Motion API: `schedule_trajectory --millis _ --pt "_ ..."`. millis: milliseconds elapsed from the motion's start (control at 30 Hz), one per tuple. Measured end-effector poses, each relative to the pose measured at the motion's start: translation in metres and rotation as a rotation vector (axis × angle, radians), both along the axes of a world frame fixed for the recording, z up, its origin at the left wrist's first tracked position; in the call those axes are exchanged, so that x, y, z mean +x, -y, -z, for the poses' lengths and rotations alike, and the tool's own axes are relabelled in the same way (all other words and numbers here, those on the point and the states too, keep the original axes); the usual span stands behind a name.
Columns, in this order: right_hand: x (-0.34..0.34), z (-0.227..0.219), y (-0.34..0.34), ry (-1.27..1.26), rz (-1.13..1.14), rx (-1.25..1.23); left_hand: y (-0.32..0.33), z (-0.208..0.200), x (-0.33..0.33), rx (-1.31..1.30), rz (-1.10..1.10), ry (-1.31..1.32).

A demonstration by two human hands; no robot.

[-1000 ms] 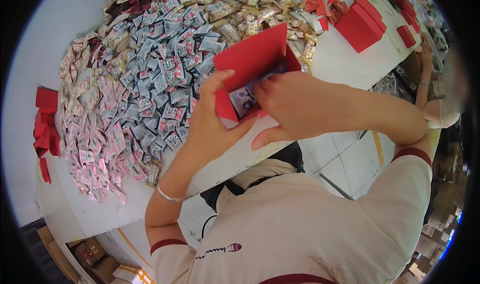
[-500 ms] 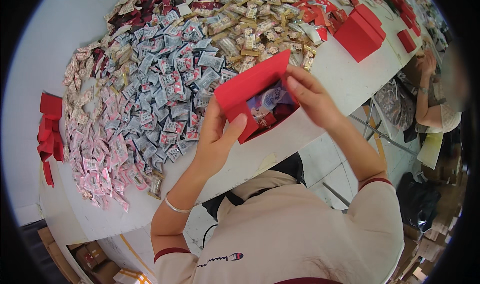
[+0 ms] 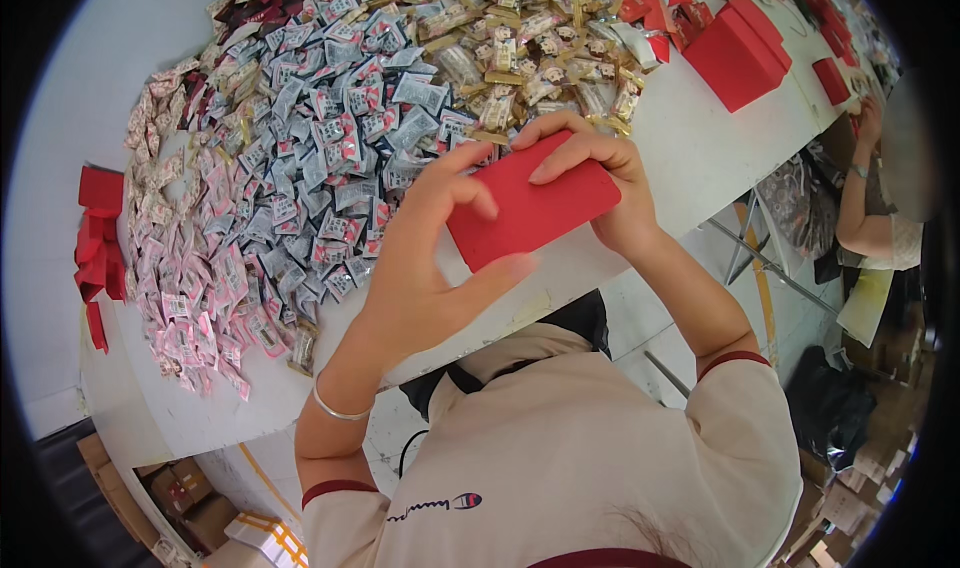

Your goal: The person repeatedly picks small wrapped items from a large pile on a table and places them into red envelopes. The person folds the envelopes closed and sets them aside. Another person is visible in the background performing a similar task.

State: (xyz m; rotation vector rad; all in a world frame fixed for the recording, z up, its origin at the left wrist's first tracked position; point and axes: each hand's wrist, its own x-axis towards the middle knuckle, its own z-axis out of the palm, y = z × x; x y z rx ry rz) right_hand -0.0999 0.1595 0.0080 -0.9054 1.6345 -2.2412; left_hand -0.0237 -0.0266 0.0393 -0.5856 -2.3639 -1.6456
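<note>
A: In the head view, where is the red box?
B: The rectangular red cardboard box [image 3: 540, 213] is between the two hands, over the near part of the pale, smooth bench [image 3: 680, 148]. I can't tell whether it rests on the surface.

A: Which way does it point?
B: Its long axis runs from eight o'clock to two o'clock. One plain, flat panel faces up at the camera, with straight edges and an even, matt look.

A: And the grip?
B: At the two o'clock end, the bare right hand [image 3: 630, 206] has hold of the box, fingers bent over onto the panel. Around the eight o'clock end, the bare left hand [image 3: 420, 276] makes a wide C, thumb and fingers well apart; it is blurred, so I can't tell whether it touches.

A: What lies around it?
B: Taking the box as the clock's centre, shiny gold-and-clear wrapped pieces [image 3: 540, 53] heap up at twelve. Crinkled blue-grey plastic sachets [image 3: 350, 168] spread toward nine, and soft-looking pink-and-white packets [image 3: 205, 303] beyond them, between eight and nine. Dark-red wrappers [image 3: 270, 13] lie between ten and eleven.

A: Anything at two?
B: A larger-looking, angular red carton [image 3: 738, 58], well apart on the bench.
</note>
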Motion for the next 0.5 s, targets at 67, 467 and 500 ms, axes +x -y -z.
schedule_trajectory --millis 67,467,500 --pt "0.0 0.001 0.001 0.029 0.002 -0.028 -0.016 -0.007 0.003 -0.068 -0.1 0.014" --pt "0.002 -0.01 -0.02 -0.204 -0.095 0.132 -0.006 -0.001 0.0 -0.272 -0.064 -0.09" --pt "0.002 -0.009 -0.022 -0.342 -0.055 0.239 -0.007 0.001 0.001 -0.279 -0.056 -0.092"
